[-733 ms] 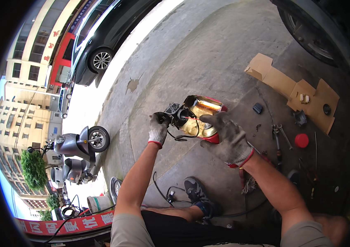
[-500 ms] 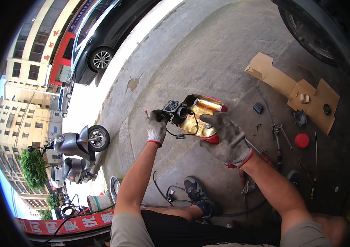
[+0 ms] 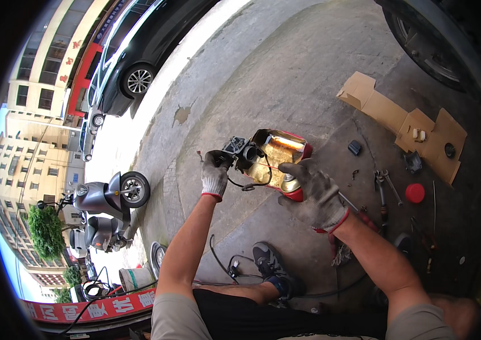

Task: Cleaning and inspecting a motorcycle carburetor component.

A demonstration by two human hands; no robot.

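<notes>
- Outdoor yard, grey concrete floor (image 3: 240, 85); black parked car (image 3: 158, 45) and grey scooter (image 3: 104, 198) off to the left.
- Red-sided, cut-open metal container with gold-coloured inside (image 3: 277, 154) sits on the floor, mid-view.
- Left hand (image 3: 216, 170), grey-and-white glove with dark fingers — closed around a dark grey metal carburetor-like part with round black mouth (image 3: 239, 146), held up at the container's left edge.
- Thin black hose (image 3: 252, 187) loops from that part past the container's near left corner.
- Right hand (image 3: 317, 195), dirty grey glove — wrapped around a red spray can with silver dome top (image 3: 290, 183), over the container's near right corner; lower can hidden by the glove.
- Changed: thin red straw (image 3: 270, 167) was lined up with the black mouth, now points below it across the gold inside; part shifted slightly left, can slightly nearer the wearer.
- Meaning, as a judgement: straw looks off the mouth, so probably a break or re-aim in the spraying; no spray visible.
- Right: unfolded brown cardboard sheet (image 3: 385, 113), dark cup-shaped part (image 3: 413, 162) at its near left edge; metal wrenches (image 3: 386, 186) and round red cap (image 3: 415, 194) nearer the wearer.
</notes>
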